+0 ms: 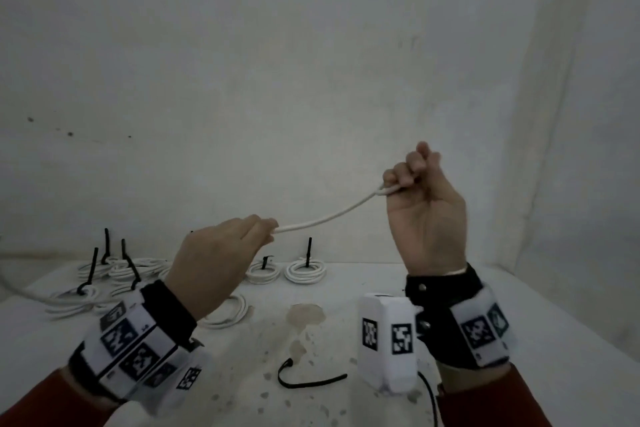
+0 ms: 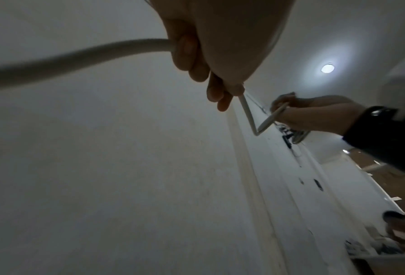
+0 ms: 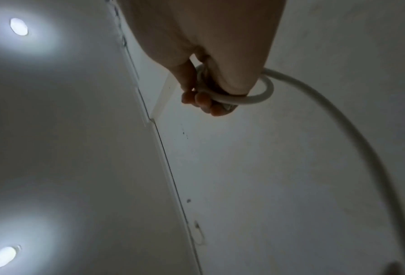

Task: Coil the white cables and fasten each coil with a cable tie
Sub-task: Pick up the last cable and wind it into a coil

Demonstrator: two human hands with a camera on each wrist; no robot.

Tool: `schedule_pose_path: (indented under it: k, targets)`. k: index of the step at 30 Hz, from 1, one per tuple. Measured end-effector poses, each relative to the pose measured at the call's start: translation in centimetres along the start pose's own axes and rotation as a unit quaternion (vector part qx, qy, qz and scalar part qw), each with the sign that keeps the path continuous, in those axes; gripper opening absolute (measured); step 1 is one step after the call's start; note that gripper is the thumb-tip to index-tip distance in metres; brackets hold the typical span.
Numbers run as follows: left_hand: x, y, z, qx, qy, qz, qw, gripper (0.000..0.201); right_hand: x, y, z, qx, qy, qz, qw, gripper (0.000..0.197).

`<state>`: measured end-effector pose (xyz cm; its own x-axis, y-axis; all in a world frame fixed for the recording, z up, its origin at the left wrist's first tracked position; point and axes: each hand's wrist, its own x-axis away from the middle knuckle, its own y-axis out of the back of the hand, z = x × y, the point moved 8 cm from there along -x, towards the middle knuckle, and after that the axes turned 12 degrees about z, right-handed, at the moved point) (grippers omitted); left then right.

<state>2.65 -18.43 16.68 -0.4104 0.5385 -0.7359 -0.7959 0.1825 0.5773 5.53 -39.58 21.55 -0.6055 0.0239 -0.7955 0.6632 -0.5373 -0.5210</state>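
White cable (image 1: 322,220) spans mid-air between my two hands, above the tabletop (image 1: 346,295). Right hand (image 1: 424,210) is raised, fingers (image 3: 202,99) curled round a first small loop. Left hand (image 1: 221,253) sits lower, fingers (image 2: 185,50) pinching the run, the tail trailing off left. Tied coils (image 1: 304,270) lie at the back; a loose black cable tie (image 1: 308,381) waits near me. Risk as I judge it: one loop held loosely may spring open if the left hand feeds unevenly.
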Motion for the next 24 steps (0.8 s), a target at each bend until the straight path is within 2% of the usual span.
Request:
schedule_pose_path:
  k: [2, 4, 6, 9, 11, 13, 15, 16, 19, 22, 24]
  targets:
    - [-0.3, 0.8, -1.4, -0.028, -0.052, 0.001, 0.998, 0.025, -0.3, 0.9, -0.7, 0.085, 0.001, -0.022, 0.996, 0.004]
    - [-0.6, 1.6, -2.5, -0.037, -0.085, 0.005, 0.996, 0.025, -0.3, 1.6, -1.2, 0.227, -0.006, -0.027, 0.973, 0.007]
    - [-0.8, 2.3, -3.0, -0.045, -0.1, 0.01, 0.994, 0.022, -0.2, 1.3, -2.0, 0.385, -0.042, 0.019, 0.922, 0.008]
    - [-1.4, 3.0, -2.4, -0.066, -0.101, 0.022, 0.992, 0.015, 0.9, 0.2, -5.0, 0.548, -0.166, 0.161, 0.804, 0.01]
    - [-1.8, 3.5, -1.4, -0.066, -0.098, 0.029, 0.993, 0.018, 2.5, 0.0, -6.8, 0.58, -0.258, 0.24, 0.734, 0.012]
    - [-2.3, 3.8, -0.4, -0.054, -0.096, 0.044, 0.993, 0.022, 4.2, -0.5, -7.8, 0.568, -0.303, 0.295, 0.706, 0.027]
    - [-2.6, 3.6, 0.2, -0.023, -0.087, 0.06, 0.994, 0.024, 5.2, -1.4, -8.0, 0.555, -0.309, 0.315, 0.705, 0.05]
    - [-2.7, 3.5, 0.4, 0.009, -0.075, 0.065, 0.995, 0.028, 5.5, -1.8, -8.0, 0.542, -0.309, 0.313, 0.716, 0.058]
    - [-2.9, 2.9, 1.0, 0.18, -0.035, 0.061, 0.981, 0.038, 5.7, -2.8, -7.7, 0.461, -0.317, 0.293, 0.775, 0.069]
    - [-3.1, 2.1, 0.8, 0.359, -0.007, 0.045, 0.932, 0.035, 5.2, -2.6, -7.7, 0.35, -0.331, 0.228, 0.846, 0.068]
    - [-3.1, 1.6, 0.3, 0.464, 0.022, 0.058, 0.884, 0.033, 5.0, -2.5, -7.9, 0.288, -0.329, 0.188, 0.879, 0.066]
